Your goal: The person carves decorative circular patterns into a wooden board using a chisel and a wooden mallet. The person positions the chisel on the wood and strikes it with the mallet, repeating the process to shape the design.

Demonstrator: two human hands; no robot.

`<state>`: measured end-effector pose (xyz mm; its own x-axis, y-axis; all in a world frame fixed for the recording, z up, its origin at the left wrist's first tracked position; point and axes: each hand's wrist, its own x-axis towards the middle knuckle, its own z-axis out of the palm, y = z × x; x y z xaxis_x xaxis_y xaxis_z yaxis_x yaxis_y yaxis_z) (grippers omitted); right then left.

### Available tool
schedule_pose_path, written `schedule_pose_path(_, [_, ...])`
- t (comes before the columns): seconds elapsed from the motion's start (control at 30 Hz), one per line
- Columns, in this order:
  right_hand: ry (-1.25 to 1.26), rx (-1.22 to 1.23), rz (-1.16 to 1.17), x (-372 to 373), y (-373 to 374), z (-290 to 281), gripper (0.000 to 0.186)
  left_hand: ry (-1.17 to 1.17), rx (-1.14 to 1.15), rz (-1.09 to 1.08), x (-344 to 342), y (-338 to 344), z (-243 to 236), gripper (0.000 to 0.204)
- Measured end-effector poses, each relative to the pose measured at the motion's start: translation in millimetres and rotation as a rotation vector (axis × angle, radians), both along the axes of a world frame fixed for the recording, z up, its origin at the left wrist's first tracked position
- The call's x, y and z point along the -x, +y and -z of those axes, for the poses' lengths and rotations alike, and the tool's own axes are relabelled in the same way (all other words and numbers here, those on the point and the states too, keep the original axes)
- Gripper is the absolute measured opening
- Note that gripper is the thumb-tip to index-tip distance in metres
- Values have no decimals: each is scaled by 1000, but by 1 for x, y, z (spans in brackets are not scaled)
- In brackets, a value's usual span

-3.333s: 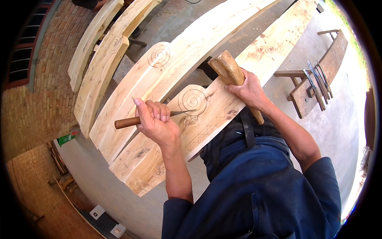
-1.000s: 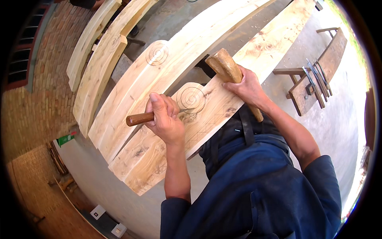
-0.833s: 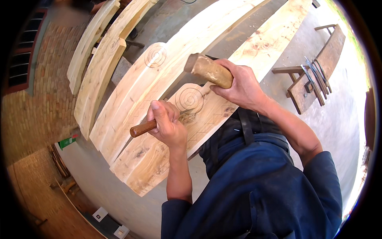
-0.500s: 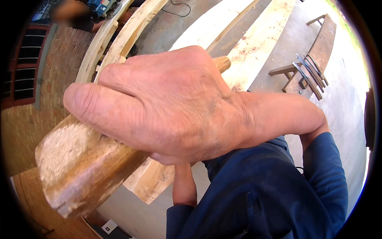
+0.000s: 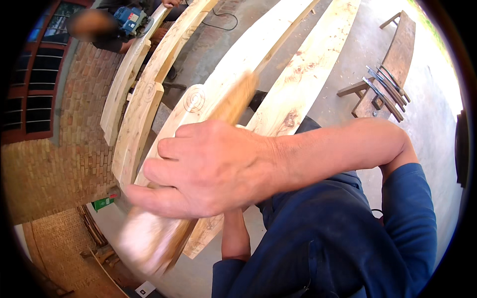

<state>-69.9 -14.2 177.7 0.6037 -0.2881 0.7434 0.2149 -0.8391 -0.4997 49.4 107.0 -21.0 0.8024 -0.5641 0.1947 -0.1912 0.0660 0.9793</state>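
My right hand [image 5: 208, 169] is raised close to the camera and shut on a wooden mallet [image 5: 149, 243]. The mallet's blurred head points to the lower left and its handle [image 5: 236, 99] sticks out above my fingers. Below lie long pale curved planks [image 5: 298, 74], one with a carved spiral [image 5: 194, 101] at its rounded end. Only my left forearm [image 5: 236, 233] shows under the right hand. The left hand itself and whatever it holds are hidden behind the right hand and mallet.
A wooden bench [image 5: 397, 54] at the right carries several metal chisels [image 5: 385, 87]. More curved planks [image 5: 134, 119] lie to the left by a brick wall [image 5: 54, 164]. Another person with a blue power tool [image 5: 130, 17] works at the top left. A green object [image 5: 103, 202] sits on the floor.
My right hand has swung the mallet up from the plank to just in front of the camera. It now covers my left hand, the chisel and the spiral being carved.
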Motion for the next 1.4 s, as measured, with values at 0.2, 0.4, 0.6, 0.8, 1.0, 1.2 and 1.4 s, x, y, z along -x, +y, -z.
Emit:
schedule_pose_path(0.2, [-105, 96, 132, -15, -22, -2, 27, 14, 1, 7, -7, -1, 0, 40])
schedule_pose_path(0.4, [319, 392, 266, -19, -10, 42, 18, 131, 81, 100, -5, -2, -7, 48])
schedule_pose_path(0.6, [109, 37, 384, 21, -35, 56, 43, 331, 180, 524, -46, 1, -7, 37])
schedule_pose_path(0.8, [322, -884, 459, 56, -32, 169, 47, 489, 291, 169, -54, -44, -55, 62])
schedule_pose_path(1.0, [383, -1256, 527, 75, -39, 226, 44, 486, 383, 245, -51, -34, -51, 60])
schedule_pose_path(1.2, [403, -1281, 489, 75, -42, 225, 42, 513, 337, 186, -44, -35, -38, 60])
schedule_pose_path(1.4, [409, -1285, 483, 77, -41, 226, 45, 505, 304, 129, -44, -34, -36, 60])
